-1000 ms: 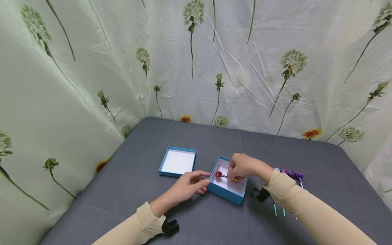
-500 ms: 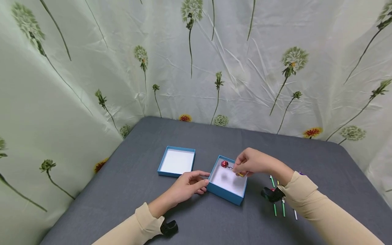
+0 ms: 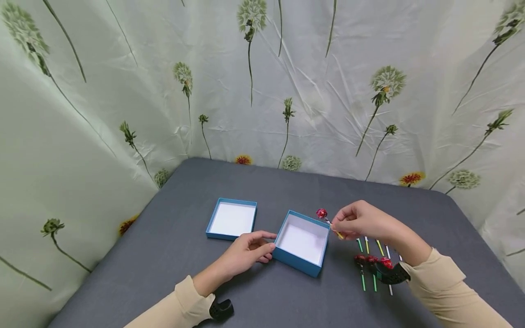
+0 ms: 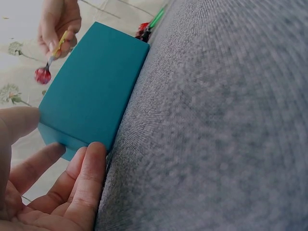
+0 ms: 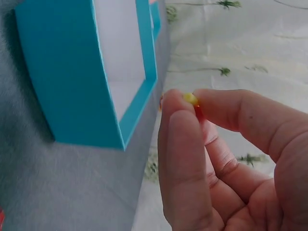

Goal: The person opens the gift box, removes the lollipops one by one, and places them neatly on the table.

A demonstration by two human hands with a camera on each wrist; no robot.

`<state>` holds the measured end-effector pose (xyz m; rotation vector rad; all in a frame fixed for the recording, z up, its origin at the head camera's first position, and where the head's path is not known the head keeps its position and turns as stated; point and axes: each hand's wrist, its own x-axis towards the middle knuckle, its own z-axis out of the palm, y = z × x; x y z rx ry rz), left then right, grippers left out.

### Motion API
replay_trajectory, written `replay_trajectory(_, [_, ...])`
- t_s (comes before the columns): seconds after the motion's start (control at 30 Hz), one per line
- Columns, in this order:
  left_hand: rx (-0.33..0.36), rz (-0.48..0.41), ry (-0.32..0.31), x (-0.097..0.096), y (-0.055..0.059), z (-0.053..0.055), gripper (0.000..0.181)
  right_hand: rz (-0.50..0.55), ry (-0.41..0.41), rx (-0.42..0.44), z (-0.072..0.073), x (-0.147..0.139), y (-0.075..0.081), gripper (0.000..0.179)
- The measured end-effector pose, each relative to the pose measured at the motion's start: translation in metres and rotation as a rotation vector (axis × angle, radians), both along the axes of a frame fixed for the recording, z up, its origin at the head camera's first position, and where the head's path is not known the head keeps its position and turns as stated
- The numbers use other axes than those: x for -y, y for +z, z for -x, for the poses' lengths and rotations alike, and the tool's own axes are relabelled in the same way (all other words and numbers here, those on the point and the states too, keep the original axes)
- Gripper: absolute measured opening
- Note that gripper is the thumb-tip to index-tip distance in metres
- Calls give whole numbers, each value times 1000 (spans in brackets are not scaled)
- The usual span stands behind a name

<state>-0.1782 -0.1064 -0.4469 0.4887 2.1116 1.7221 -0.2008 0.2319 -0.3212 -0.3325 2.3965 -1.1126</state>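
Note:
My right hand (image 3: 354,221) pinches the yellow stick of a red-wrapped lollipop (image 3: 321,213), held up by the right rim of an open blue box (image 3: 299,260). White lining shows inside the box. In the right wrist view, the stick's yellow end (image 5: 190,99) pokes out between thumb and finger. My left hand (image 3: 242,255) rests against the box's left corner, its fingers fairly straight. The left wrist view shows those fingertips (image 4: 96,151) touching the blue side, while the lollipop (image 4: 43,75) hangs head down beyond.
A shallow blue lid (image 3: 234,217) lies white side up, left of the box. Several more lollipops (image 3: 371,259) with green, yellow and white sticks lie in rows on the grey cloth, partly behind my right wrist. A flower-print curtain (image 3: 229,100) hangs behind.
My right hand has lifted the lollipop out of the box and carried it right, past the rim. The lollipops on the cloth have come into view. My left hand stays at the box.

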Motion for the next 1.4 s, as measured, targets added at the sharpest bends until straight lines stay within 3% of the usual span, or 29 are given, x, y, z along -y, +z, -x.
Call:
replay_trajectory(0.47, [-8,-17,-7,2,0,-1,41,81,-72,7,-28,-62,-6,27])
replay_trajectory(0.73, [6,-17,1,2,-1,-1,40,13,-169,30,-47,-110,-17,36])
replay_trajectory(0.93, [16,-7,5,1,1,0,40,-13,-258,88,-64,-132,-35,42])
replay_trajectory(1.4, [67,-16,3,0,3,1,39,61,-323,219,-85,-148,-77,37])
